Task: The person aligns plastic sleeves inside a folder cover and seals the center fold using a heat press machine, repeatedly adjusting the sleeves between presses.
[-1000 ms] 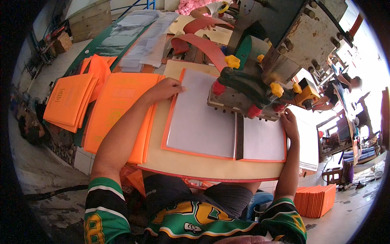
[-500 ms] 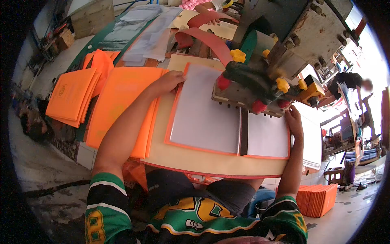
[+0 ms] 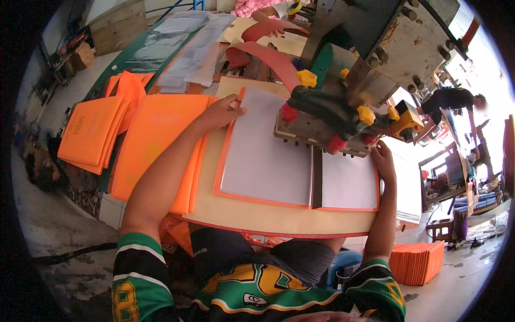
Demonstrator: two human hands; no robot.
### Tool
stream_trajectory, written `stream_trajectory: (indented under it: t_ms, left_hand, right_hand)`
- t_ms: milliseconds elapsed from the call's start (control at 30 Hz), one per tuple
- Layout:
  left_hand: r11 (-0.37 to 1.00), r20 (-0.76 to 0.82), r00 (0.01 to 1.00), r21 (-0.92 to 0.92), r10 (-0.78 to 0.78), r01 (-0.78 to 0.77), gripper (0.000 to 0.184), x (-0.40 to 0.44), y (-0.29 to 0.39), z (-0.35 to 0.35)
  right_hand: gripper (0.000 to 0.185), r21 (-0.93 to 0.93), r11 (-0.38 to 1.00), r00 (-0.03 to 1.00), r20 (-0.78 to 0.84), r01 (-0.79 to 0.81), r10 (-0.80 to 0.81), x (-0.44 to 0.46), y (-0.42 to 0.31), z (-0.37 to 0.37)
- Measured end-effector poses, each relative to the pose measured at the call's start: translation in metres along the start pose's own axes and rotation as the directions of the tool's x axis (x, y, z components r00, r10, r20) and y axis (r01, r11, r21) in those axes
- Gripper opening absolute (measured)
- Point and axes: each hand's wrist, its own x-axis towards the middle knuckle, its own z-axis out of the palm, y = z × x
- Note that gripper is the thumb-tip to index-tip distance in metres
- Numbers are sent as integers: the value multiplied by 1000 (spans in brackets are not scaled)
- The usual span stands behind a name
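Note:
An orange-edged cover with clear sheets (image 3: 263, 155) lies open on the cream board (image 3: 279, 221), a dark strip down its middle. The machine's metal plate (image 3: 314, 138), with red and yellow knobs, sits over its upper part. My left hand (image 3: 222, 111) is at the cover's upper left edge, thumb and fingers closed on that edge. At the right edge, beside the plate, is my right hand (image 3: 383, 161), its fingers bent near the cover's corner; their tips are partly hidden, so its grip is unclear.
Orange covers (image 3: 155, 139) lie left of the board, with folded ones (image 3: 91, 131) farther left. Clear plastic sheets (image 3: 198, 51) lie at the back left. An orange stack (image 3: 417, 263) stands on the floor at right. A co-worker (image 3: 450, 102) bends at right; another person's arm (image 3: 265, 13) shows behind.
The camera view has shifted slightly. My left hand's fingers have spread a little at the cover's edge. The co-worker at right has moved their arms and body. The cover shows no clear movement.

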Motion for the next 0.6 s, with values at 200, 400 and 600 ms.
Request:
stream_trajectory:
  t_ms: [200, 400, 600]
  left_hand:
    - [993, 41, 995, 73, 86, -89, 66, -7, 5, -5]
    - [987, 79, 985, 27, 155, -158, 59, 4, -9, -2]
    - [989, 71, 988, 38, 137, -140, 58, -13, 9, -2]
  right_hand:
    - [36, -95, 994, 998, -3, -56, 56, 2, 7, -8]
    - [36, -74, 997, 1000, -4, -16, 16, 3, 5, -4]
    - [29, -139, 989, 998, -12, 53, -55, 4, 8, -3]
